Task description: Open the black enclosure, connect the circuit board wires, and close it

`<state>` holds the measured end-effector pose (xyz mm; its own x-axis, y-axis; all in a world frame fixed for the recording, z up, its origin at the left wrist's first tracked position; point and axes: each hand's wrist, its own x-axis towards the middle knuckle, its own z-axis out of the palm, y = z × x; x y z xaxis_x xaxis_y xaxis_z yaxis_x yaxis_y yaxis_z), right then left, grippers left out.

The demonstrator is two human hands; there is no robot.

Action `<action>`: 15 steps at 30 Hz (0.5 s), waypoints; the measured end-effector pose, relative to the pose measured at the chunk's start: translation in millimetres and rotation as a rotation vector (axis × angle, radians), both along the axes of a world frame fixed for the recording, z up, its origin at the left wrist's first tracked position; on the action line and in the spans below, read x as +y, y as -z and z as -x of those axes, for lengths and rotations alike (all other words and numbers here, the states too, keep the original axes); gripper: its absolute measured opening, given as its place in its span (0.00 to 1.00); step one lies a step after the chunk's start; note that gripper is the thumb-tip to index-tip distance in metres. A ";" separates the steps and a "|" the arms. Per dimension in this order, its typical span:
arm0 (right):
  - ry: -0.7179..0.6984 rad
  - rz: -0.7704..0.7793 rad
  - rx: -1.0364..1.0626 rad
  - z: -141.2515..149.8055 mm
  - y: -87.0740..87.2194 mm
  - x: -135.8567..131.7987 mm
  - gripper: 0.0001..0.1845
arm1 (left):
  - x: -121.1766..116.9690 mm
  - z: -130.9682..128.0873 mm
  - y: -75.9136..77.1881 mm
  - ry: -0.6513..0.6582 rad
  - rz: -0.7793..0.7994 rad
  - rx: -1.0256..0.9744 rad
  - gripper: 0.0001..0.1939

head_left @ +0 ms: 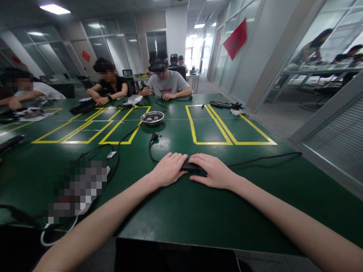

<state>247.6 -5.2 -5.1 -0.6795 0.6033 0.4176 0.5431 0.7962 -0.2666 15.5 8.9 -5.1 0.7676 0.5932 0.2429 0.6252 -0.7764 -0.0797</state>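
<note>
A black power adapter (190,165) lies on the green tabletop in front of me, mostly covered by my hands. My left hand (170,169) is closed over its left part, fingers on top and thumb along the near side. At the right end, my right hand (213,170) curves its fingers over the adapter, with the thumb near the front edge. A black cord runs left from the adapter to a mains plug (154,136) lying on the table. To the right, a thin black cable (266,158) stretches toward the table's edge.
Beyond the plug stands a metal bowl (152,118) with small metal parts. Yellow tape (214,143) marks rectangles on the table (176,211). A blurred-out object with a white cable (58,241) lies at left. A black folded item (227,105) is far right. A person (170,83) sits opposite.
</note>
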 end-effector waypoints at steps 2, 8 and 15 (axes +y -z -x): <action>-0.023 -0.062 -0.049 0.2 0.3 0.8 0.18 | 1.1 1.0 2.0 0.003 -0.009 -0.003 0.26; -0.059 -0.067 -0.074 4.9 -0.7 0.5 0.11 | 0.6 2.8 5.7 0.058 -0.002 0.017 0.32; 0.096 0.248 0.180 -6.0 1.0 9.2 0.11 | -2.4 9.3 2.1 0.123 0.042 -0.115 0.37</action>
